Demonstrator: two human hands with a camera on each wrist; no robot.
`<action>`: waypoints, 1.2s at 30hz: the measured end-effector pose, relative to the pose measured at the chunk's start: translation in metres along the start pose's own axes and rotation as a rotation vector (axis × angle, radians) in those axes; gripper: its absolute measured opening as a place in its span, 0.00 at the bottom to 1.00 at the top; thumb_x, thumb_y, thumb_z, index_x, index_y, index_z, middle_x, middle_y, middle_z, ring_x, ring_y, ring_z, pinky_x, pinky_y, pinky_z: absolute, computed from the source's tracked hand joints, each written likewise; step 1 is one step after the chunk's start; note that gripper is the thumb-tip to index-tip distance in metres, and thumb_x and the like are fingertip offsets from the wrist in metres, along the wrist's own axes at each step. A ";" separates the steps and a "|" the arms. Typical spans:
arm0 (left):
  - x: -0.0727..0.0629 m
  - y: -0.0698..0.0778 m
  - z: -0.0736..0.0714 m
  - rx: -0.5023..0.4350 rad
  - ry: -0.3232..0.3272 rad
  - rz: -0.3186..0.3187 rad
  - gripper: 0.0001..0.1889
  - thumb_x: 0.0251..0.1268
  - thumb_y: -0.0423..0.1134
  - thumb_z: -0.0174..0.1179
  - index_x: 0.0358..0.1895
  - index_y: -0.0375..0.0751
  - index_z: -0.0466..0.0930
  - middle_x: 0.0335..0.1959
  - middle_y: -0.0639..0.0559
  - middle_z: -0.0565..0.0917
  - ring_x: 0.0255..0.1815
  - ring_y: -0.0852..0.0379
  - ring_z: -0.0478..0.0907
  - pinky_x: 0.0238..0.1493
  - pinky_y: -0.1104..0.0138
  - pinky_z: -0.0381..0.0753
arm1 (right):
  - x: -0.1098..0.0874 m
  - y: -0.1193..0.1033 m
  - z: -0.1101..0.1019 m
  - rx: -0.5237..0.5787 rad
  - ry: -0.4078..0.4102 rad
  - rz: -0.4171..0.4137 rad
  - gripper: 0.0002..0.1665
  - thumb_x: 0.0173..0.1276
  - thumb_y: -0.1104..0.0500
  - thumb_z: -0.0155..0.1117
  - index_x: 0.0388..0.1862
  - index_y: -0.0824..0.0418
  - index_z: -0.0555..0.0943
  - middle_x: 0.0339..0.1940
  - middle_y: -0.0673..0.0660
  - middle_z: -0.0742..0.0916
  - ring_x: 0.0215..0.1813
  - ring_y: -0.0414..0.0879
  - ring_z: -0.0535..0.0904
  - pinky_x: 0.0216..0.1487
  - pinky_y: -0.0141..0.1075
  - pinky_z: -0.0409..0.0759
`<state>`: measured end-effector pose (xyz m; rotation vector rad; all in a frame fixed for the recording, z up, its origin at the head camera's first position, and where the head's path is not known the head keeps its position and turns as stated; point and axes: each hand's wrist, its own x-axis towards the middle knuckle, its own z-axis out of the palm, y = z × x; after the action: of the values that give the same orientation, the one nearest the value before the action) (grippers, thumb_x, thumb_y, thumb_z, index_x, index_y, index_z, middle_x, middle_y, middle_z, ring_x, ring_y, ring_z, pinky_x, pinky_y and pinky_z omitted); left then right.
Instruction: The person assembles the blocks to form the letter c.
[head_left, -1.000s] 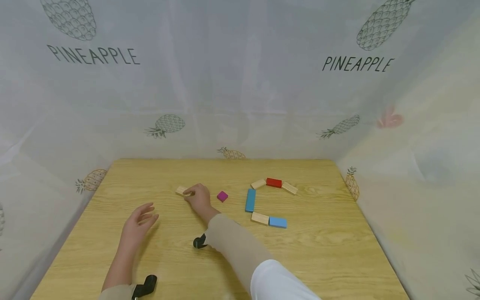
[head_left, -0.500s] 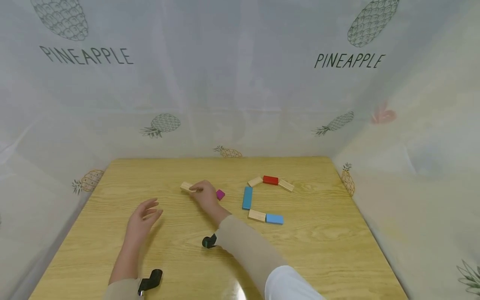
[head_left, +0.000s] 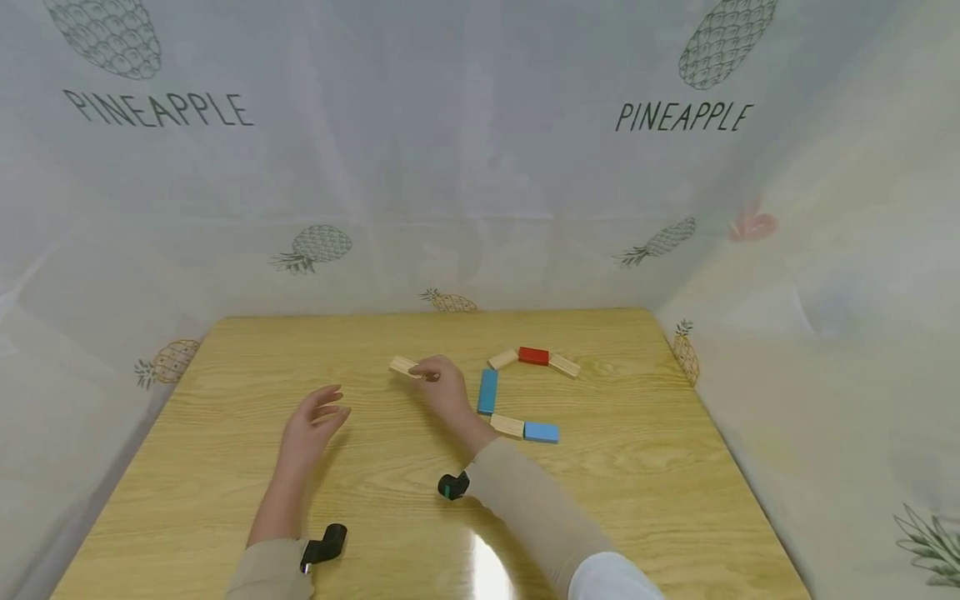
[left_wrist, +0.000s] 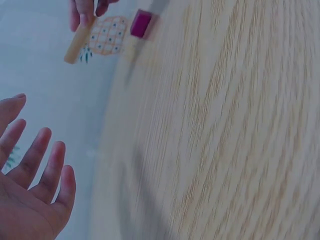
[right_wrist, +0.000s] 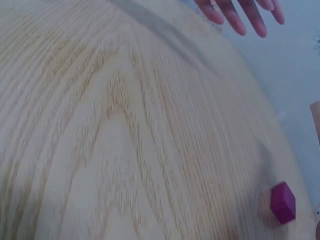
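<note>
My right hand [head_left: 444,390] pinches a plain wooden block [head_left: 402,367] between thumb and fingertips, left of the laid-out blocks. In the left wrist view that block [left_wrist: 78,44] is held in the air, tilted. A magenta cube [left_wrist: 141,23] lies on the table close to the right hand; the head view has it mostly hidden behind that hand. To the left, my left hand [head_left: 311,425] hovers over the table with relaxed, spread fingers and nothing in them. The right wrist view catches the left hand's fingertips [right_wrist: 240,17] and the magenta cube [right_wrist: 283,202].
Right of the right hand, several blocks form an angular line: a dark blue block [head_left: 488,392], a red block [head_left: 533,357] and a light blue block [head_left: 542,432], with plain wooden blocks [head_left: 507,426] between. A pineapple-print curtain [head_left: 450,167] surrounds the wooden table [head_left: 630,500].
My right hand has carried the wooden block to the right, toward the magenta cube and the line of blocks. The left hand has drifted right and slightly forward, its fingers still relaxed.
</note>
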<state>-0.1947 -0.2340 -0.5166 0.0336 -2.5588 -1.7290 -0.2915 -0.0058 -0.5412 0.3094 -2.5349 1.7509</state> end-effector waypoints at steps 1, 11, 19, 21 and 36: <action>0.001 0.001 0.003 -0.012 -0.005 0.000 0.30 0.71 0.42 0.59 0.72 0.37 0.61 0.66 0.37 0.69 0.65 0.37 0.66 0.63 0.45 0.67 | -0.001 0.000 -0.005 0.006 0.006 0.000 0.08 0.63 0.65 0.70 0.40 0.56 0.89 0.47 0.49 0.82 0.43 0.42 0.76 0.42 0.33 0.80; 0.014 0.011 0.038 -0.005 -0.061 -0.010 0.27 0.70 0.39 0.60 0.69 0.38 0.66 0.64 0.37 0.72 0.63 0.37 0.68 0.62 0.47 0.69 | -0.014 0.010 -0.056 -0.016 0.040 0.020 0.07 0.65 0.62 0.69 0.41 0.58 0.88 0.51 0.50 0.82 0.47 0.44 0.76 0.51 0.40 0.74; 0.018 0.020 0.067 -0.007 -0.090 -0.003 0.26 0.68 0.36 0.62 0.68 0.37 0.68 0.61 0.39 0.74 0.60 0.40 0.71 0.61 0.48 0.70 | -0.036 0.020 -0.089 -0.077 0.010 -0.071 0.11 0.64 0.65 0.68 0.46 0.58 0.86 0.52 0.50 0.83 0.51 0.47 0.76 0.53 0.44 0.78; 0.018 0.022 0.075 -0.002 -0.099 0.003 0.25 0.68 0.36 0.62 0.67 0.38 0.70 0.61 0.39 0.75 0.60 0.40 0.72 0.61 0.48 0.71 | -0.042 0.024 -0.096 -0.065 0.017 -0.069 0.13 0.64 0.66 0.68 0.47 0.58 0.86 0.52 0.51 0.83 0.52 0.48 0.76 0.55 0.47 0.77; 0.011 0.033 0.139 -0.061 -0.154 0.045 0.22 0.64 0.33 0.65 0.62 0.36 0.75 0.57 0.42 0.79 0.56 0.42 0.75 0.57 0.51 0.75 | -0.075 0.041 -0.147 -0.052 0.101 -0.037 0.17 0.62 0.68 0.70 0.51 0.59 0.85 0.49 0.52 0.84 0.48 0.48 0.77 0.54 0.45 0.77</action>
<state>-0.2135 -0.0937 -0.5378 -0.1645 -2.5858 -1.8608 -0.2368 0.1550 -0.5377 0.2567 -2.4836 1.6414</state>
